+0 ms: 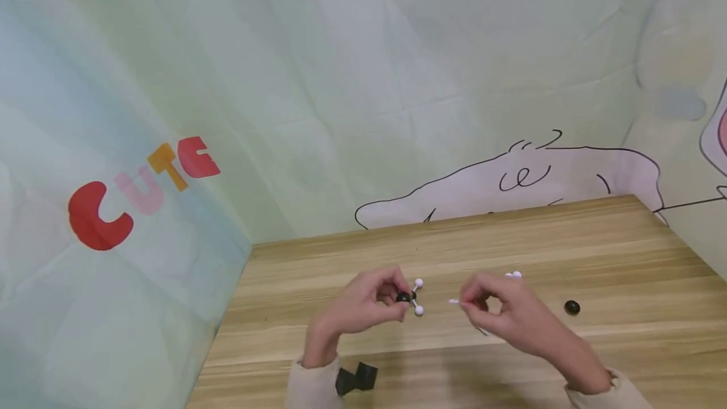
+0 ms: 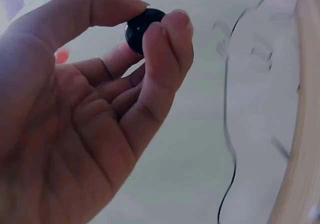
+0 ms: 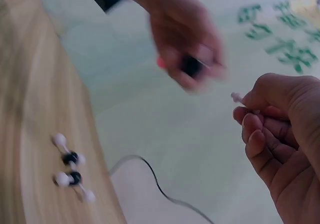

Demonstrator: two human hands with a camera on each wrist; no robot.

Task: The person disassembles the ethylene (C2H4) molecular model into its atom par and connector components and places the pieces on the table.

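Observation:
My left hand (image 1: 363,298) pinches a black ball (image 2: 142,26) between thumb and fingertips. In the head view this hand is near a ball-and-stick molecule model (image 1: 418,310), which the right wrist view shows on the table with black and white balls. Between thumb and index finger, my right hand (image 1: 502,308) holds a small white peg (image 3: 237,97), its tip sticking out toward the left hand. A gap separates the peg from the black ball.
To the right lies a loose black ball (image 1: 572,307). White balls (image 1: 515,275) show just behind the right hand, partly covered. The wooden table (image 1: 318,245) ends at a printed cloth backdrop (image 1: 341,81). A black strap device (image 1: 358,379) sits at the left wrist.

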